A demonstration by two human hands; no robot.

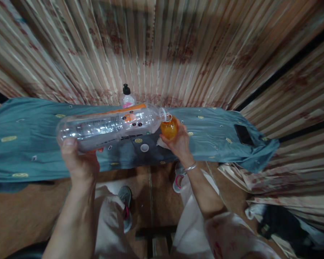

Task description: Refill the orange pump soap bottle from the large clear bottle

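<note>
Left hand: closed around the base end of the bottle, thumb on the near side. Bottle is big, clear, orange print, held lying nearly flat above the surface, neck to the right. Mouth is uncapped, right at the rim of the amber container; can't tell if they touch, or if anything is flowing.

Right hand: fingers wrapped round the amber container, also over the surface. Silver bangle on that wrist.

Surface has a teal cloth with yellow and white motifs, darker patch toward the middle. On it: white cap near the front edge, below the bottle's neck end in view; something whitish just beside the right hand, partly hidden, can't identify. Pump bottle, black top, pink on the label, at the back edge, lower part hidden behind the big bottle. Phone, dark, well apart at the right end.

Patterned curtain behind. Dark bundle lower right, blurry.
</note>
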